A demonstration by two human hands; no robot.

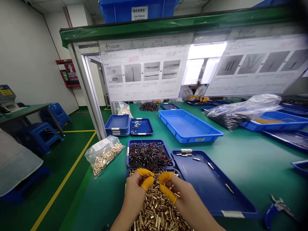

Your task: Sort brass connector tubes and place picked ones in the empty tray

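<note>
My left hand point(137, 189) and my right hand point(179, 194) meet over a blue tray heaped with small brass tubes point(156, 211). Both wear yellow finger cots, and their fingertips are pinched together close to each other; what they pinch is too small to name. Just beyond them sits a blue tray of red and black wire pieces point(148, 155). To the right lies a long dark-blue tray point(207, 183) with a few finished wired pins in it.
A clear bag of brass tubes point(104, 154) lies at the left table edge. Stacked small blue trays point(117, 125) and a large blue tray point(190, 125) stand further back. Blue-handled pliers point(276, 207) lie at right. Another person works at the far end point(196, 93).
</note>
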